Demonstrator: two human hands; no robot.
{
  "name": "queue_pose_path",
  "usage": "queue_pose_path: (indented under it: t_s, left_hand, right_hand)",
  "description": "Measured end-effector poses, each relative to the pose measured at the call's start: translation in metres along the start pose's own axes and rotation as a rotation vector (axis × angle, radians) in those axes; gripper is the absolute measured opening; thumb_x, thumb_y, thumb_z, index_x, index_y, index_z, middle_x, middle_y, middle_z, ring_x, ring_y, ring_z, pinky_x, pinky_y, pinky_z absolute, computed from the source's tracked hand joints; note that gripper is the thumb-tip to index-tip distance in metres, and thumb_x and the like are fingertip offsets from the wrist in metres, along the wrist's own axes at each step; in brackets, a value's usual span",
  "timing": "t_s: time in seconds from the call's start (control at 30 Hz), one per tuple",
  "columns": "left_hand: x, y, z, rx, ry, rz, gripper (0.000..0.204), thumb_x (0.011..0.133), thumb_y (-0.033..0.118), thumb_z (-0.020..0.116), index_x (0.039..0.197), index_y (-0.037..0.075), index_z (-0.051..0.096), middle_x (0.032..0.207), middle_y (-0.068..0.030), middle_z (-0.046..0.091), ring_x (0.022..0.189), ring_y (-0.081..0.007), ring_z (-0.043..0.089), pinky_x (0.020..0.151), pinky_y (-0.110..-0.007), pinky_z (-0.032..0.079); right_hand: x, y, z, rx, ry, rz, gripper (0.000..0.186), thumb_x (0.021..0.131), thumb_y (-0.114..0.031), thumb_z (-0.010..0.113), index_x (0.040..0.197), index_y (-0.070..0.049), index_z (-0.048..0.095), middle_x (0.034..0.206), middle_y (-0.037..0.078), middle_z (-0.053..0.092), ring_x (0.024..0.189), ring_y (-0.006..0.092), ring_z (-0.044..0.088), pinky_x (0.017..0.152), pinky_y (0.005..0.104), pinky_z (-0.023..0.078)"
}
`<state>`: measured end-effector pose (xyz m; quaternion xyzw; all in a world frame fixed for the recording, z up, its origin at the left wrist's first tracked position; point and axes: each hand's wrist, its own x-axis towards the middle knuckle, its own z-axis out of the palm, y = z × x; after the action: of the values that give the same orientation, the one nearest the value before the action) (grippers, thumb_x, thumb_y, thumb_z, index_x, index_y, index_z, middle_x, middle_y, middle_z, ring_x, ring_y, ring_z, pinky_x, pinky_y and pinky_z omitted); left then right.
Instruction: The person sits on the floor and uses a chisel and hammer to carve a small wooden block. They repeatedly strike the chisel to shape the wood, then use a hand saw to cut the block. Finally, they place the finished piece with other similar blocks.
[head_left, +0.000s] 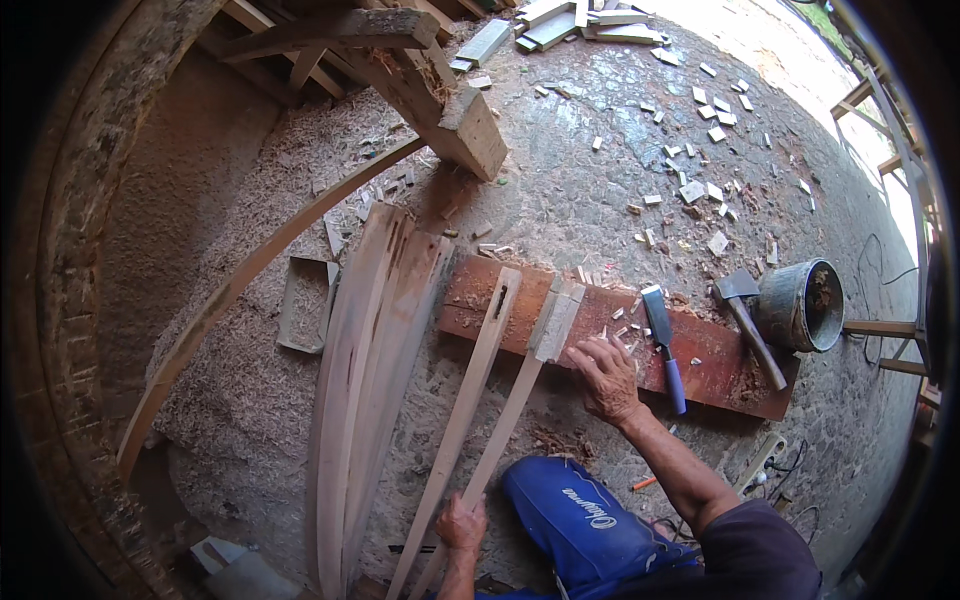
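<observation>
My left hand is closed round the lower part of a long narrow wooden strip. The strip slopes up to the right, and its far end widens into a pale block resting over a reddish board. Beside that block my right hand hovers with fingers spread, holding nothing; whether its fingertips touch the block I cannot tell. Just left of the held strip lies a second strip with a dark slot near its far end. A chisel with a purple-blue handle lies on the board, right of my right hand.
A hatchet-like tool lies on the board, near a bucket. Thick curved planks stand at left, beside a metal tray and a heavy wooden beam. Wood offcuts, shavings and a power strip lie on the floor.
</observation>
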<state>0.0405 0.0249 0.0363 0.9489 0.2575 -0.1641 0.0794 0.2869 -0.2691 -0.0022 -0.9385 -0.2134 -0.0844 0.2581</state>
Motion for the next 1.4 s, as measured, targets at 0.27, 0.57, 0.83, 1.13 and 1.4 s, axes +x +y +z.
queue_pose_path:
  t_s: [0.27,0.57,0.83,1.13,1.4]
  left_hand:
    - [-0.001,0.006,0.001,0.007,0.026,-0.04,0.037,0.076,0.037,0.085,0.094,0.009,0.069,0.081,-0.0165,0.071,0.075,-0.0421,0.069,0.067,-0.054,0.054]
    - [0.003,0.01,-0.007,-0.046,-0.097,-0.124,0.037,0.076,0.033,0.085,0.097,0.007,0.069,0.091,-0.0172,0.072,0.087,-0.0427,0.069,0.075,-0.055,0.052]
    - [0.005,0.021,-0.016,-0.084,-0.166,-0.185,0.038,0.081,0.038,0.081,0.106,0.012,0.069,0.097,-0.0173,0.073,0.093,-0.0427,0.069,0.083,-0.053,0.053]
    - [-0.002,0.004,0.01,-0.317,-0.084,-0.082,0.04,0.083,0.025,0.079,0.112,0.008,0.059,0.108,-0.0139,0.066,0.11,-0.0362,0.063,0.093,-0.051,0.051]
    - [-0.124,-0.029,-0.081,-0.433,0.549,0.116,0.053,0.083,0.03,0.081,0.127,0.006,0.064,0.137,-0.0139,0.058,0.129,-0.0319,0.054,0.112,-0.046,0.041]
  right_hand:
    - [0.007,0.042,0.021,-0.088,-0.147,0.154,0.044,0.088,-0.025,0.068,0.131,-0.022,0.06,0.132,0.001,0.054,0.132,0.0235,0.047,0.12,0.0491,0.029]
    - [0.009,0.042,0.019,-0.105,-0.141,0.146,0.052,0.083,-0.025,0.07,0.134,-0.024,0.057,0.134,-0.001,0.052,0.134,0.0214,0.044,0.121,0.0485,0.026]
    - [0.003,0.046,0.024,-0.064,-0.188,0.161,0.054,0.081,-0.019,0.071,0.133,-0.023,0.057,0.134,0.001,0.053,0.134,0.0235,0.045,0.12,0.0498,0.028]
    - [-0.002,0.074,0.051,-0.291,-0.058,-0.008,0.033,0.104,-0.028,0.052,0.134,-0.016,0.062,0.136,0.009,0.06,0.126,0.0307,0.055,0.106,0.0453,0.044]
    - [0.023,0.057,0.027,-0.183,-0.179,-0.009,0.045,0.109,-0.037,0.039,0.135,-0.009,0.062,0.135,0.015,0.06,0.124,0.0351,0.057,0.102,0.0492,0.046]
